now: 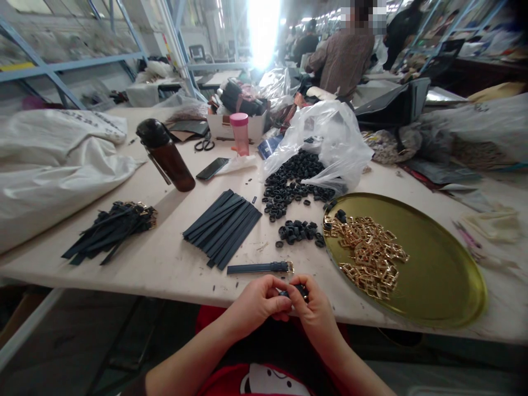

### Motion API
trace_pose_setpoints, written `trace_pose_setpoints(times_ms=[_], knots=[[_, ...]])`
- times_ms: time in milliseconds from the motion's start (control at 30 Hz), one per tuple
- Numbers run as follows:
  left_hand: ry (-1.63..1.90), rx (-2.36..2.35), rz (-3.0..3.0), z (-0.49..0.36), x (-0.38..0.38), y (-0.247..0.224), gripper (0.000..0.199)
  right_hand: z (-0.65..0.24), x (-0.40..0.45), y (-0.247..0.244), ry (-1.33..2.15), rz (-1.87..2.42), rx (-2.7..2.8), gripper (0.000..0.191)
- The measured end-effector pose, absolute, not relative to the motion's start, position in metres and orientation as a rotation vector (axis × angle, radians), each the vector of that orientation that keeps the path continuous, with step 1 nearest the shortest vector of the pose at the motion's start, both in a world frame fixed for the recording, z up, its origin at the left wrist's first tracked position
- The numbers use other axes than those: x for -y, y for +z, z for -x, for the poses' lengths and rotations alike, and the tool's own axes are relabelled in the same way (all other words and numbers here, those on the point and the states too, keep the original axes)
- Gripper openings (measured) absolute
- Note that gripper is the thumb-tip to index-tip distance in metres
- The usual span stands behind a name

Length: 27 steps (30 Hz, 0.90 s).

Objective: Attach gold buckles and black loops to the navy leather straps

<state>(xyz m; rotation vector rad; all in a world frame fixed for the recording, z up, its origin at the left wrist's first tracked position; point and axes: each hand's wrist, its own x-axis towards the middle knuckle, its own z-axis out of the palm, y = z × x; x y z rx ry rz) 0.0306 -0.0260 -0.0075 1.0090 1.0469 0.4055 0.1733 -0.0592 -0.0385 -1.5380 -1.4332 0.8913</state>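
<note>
Now left hand (pixel 256 303) and right hand (pixel 312 305), both curled nearly closed, pinch a small dark piece (pixel 303 292) above the table (pixel 165 269) edge, probably light and pliable, best gripped at its ends.

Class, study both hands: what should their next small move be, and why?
Perhaps the left hand should steady the dark piece while the right hand adjusts it: both hands are gathered on it, and the buckled strap just beyond could serve as a model.
</note>
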Motion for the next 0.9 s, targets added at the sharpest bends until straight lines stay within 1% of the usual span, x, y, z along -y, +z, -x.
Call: trace_pose_setpoints(times_ms=[133,267,367,467,567,700,800,900], knots=[[0.282,-1.057,-1.16,-0.024,0.022,-0.01,0.02,-0.171,0.062,-0.042,0.844,1.529,1.396,0.02],[0.202,-1.063,-1.369,-0.025,0.019,-0.011,0.023,-0.165,0.064,-0.051,0.803,1.538,1.419,0.021],[0.181,-1.076,-1.662,-0.029,0.015,-0.01,0.027,-0.168,0.059,-0.058,0.79,1.56,1.481,0.024],[0.218,-1.214,-2.069,-0.026,-0.002,-0.004,0.026,-0.18,0.045,-0.062,0.584,1.627,1.662,0.027],[0.156,-1.538,-2.352,-0.013,-0.032,0.003,0.027,-0.189,0.03,-0.061,0.338,1.714,1.815,0.027],[0.07,-1.821,-2.352,-0.002,-0.071,-0.003,0.022,-0.19,0.024,-0.061,0.258,1.744,1.869,0.025],[0.031,-1.895,-2.349,-0.003,-0.085,-0.01,0.019,-0.191,0.027,-0.066,0.278,1.709,1.808,0.025],[0.033,-1.894,-2.385,-0.002,-0.083,-0.005,0.022,-0.196,0.031,-0.069,0.31,1.64,1.712,0.023]])
